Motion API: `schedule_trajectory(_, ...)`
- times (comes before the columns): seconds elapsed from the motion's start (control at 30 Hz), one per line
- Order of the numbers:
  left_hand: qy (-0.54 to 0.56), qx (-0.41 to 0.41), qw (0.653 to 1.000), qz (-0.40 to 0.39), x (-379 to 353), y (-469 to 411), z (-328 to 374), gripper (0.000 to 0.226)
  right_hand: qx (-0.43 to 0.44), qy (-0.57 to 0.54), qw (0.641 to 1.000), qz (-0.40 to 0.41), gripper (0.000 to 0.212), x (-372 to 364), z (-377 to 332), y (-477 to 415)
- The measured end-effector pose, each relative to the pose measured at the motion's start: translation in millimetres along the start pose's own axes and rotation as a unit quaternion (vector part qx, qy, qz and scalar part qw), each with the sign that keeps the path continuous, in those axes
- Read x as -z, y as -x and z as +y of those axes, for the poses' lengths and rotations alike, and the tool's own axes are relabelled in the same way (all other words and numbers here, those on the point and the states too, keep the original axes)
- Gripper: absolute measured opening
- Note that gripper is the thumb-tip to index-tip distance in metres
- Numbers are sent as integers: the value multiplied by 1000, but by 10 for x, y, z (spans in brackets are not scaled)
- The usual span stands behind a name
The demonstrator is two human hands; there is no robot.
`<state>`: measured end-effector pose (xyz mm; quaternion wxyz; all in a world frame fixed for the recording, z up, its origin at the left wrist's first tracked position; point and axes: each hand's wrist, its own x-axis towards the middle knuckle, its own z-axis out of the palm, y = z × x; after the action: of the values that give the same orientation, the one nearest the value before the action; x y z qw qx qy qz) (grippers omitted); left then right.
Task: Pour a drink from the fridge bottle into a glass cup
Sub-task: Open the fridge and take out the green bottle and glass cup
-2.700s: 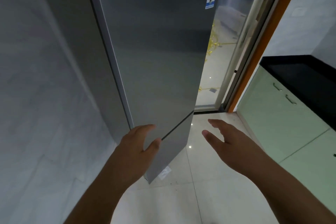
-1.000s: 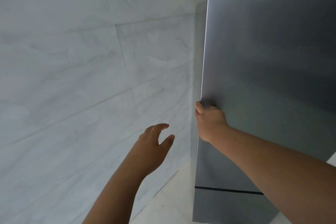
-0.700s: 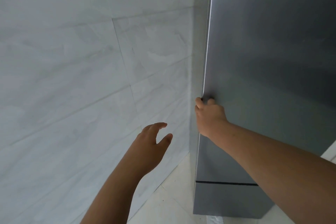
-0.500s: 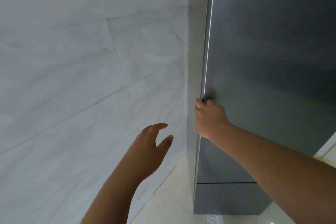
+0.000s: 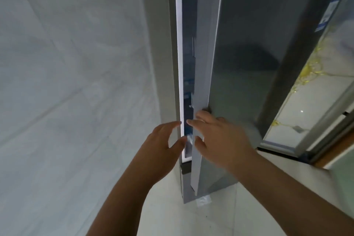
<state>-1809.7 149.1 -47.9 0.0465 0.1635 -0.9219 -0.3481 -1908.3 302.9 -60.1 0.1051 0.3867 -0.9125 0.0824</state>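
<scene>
The grey fridge door [image 5: 249, 63] stands ajar, and a narrow lit gap [image 5: 186, 63] shows a strip of the inside. Blue and clear shapes show in that gap; I cannot tell whether any is the bottle. My right hand [image 5: 216, 138] lies over the door's left edge at waist height, fingers spread and reaching across the white inner rim. My left hand [image 5: 162, 145] hovers open just left of the gap, with its fingertips at the fridge body's edge and nothing in it. No glass cup is in view.
A pale tiled wall [image 5: 76, 82] runs close along the fridge's left side. To the right is a sliding glass door frame [image 5: 306, 130] with an orange-brown jamb. Light floor tiles [image 5: 220, 216] lie below.
The fridge door has swung open a crack, showing the lit inside. My right hand's grip on the door edge has loosened to spread fingers. My left hand has come up to the gap.
</scene>
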Motion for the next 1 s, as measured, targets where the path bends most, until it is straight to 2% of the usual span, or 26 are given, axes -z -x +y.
schedule_trajectory(0.1, 7, -23, 999, -41, -146, -20, 3, 50, -51, 8, 999, 6, 61, 43, -48, 297)
schedule_trajectory(0.23, 29, -71, 992, -100, -277, -8, 42, 51, -142, 17, 990, 16, 68, 178, -75, 744)
schedule_trajectory(0.43, 116, -138, 968, -176, -571, -25, 236, 32, -256, 36, 966, 2, 64, 466, -103, 1181)
schedule_trajectory(0.53, 104, -158, 957, -219, -690, 3, 371, 29, -313, 70, 947, -2, 59, 616, -79, 1338)
schedule_trajectory(0.63, 120, -168, 951, -230, -784, -32, 491, 23, -362, 59, 930, -3, 56, 664, 25, 1554)
schedule_trajectory(0.83, 87, -230, 938, -245, -925, -42, 806, 44, -417, 73, 906, -3, 61, 723, 203, 1864)
schedule_trajectory(0.9, 79, -235, 935, -253, -991, -28, 914, 43, -426, 85, 901, -5, 66, 728, 290, 1892)
schedule_trajectory(1.0, 62, -243, 933, -257, -1103, -31, 1062, 36, -422, 79, 902, 35, 64, 728, 433, 1932)
